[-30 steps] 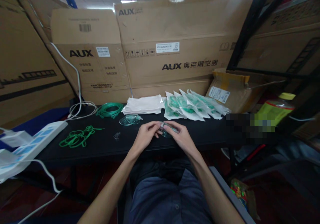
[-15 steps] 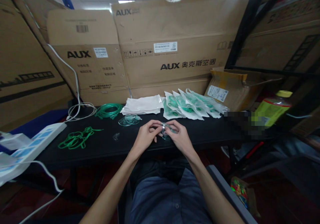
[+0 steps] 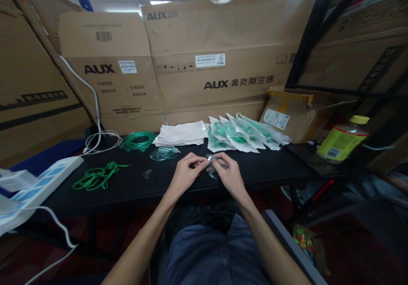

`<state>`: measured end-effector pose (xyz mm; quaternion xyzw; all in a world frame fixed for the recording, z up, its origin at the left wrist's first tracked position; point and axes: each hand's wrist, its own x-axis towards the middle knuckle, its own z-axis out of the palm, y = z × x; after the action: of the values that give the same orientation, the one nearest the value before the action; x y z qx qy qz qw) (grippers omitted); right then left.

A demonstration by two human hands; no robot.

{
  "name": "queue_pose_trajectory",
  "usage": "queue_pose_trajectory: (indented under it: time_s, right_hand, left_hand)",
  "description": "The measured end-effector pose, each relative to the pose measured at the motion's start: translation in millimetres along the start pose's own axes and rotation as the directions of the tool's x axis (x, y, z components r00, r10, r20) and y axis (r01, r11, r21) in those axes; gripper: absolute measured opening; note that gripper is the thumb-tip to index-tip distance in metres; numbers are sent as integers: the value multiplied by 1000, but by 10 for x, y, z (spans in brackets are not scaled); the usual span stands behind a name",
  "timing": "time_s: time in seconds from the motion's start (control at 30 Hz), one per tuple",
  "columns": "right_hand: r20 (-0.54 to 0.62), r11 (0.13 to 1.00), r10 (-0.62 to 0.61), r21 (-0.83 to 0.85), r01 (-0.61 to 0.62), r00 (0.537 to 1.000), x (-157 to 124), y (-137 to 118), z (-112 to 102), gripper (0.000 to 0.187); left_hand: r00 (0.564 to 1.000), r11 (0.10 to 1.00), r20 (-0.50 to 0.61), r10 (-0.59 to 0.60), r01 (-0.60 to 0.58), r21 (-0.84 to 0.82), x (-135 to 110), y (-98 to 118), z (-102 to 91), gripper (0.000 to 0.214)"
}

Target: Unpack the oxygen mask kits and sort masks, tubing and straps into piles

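Both my hands meet over the front of the black table [image 3: 274,168]. My left hand [image 3: 186,172] and my right hand [image 3: 230,172] pinch a clear plastic mask [image 3: 211,170] with a small silver clip between them. A second clear mask [image 3: 164,152] lies just beyond my left hand. Farther back rest a coil of green tubing [image 3: 138,140], a stack of white bags [image 3: 181,133] and several sealed packs with green parts [image 3: 242,134].
Green elastic straps [image 3: 95,176] lie at the left, near a small clear piece [image 3: 147,173]. A white power strip [image 3: 41,183] and cables sit at the far left. Cardboard boxes [image 3: 223,51] wall the back. A yellow-labelled bottle [image 3: 342,139] stands at the right.
My hands have drawn slightly toward me with the mask, and the fingers have closed tighter round the clip. The view has shifted a little.
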<state>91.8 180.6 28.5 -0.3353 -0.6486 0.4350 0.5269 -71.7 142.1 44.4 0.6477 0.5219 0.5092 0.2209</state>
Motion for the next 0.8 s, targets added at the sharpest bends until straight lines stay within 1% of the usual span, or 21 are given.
queue_pose_trajectory:
  time_s: [0.3,0.5,0.67,0.8]
  right_hand:
    - [-13,996,-65,-63,64,998,-21,-41,6,16]
    - [-31,990,-100,-107,97,994,-31,-60,-2,15]
    - [-45,988,-103,-121,96,994,-38,-69,5,16]
    - [-67,993,-79,-95,72,995,-40,-70,15,15]
  left_hand:
    - [1000,1000,14,-1,1,18,-6,-2,11,28]
    - [1000,1000,-1,-10,10,13,-27,7,33,29]
    - [1000,1000,5,-15,15,-3,-26,-8,35,32]
    - [1000,1000,23,6,-6,-7,-21,-15,29,31]
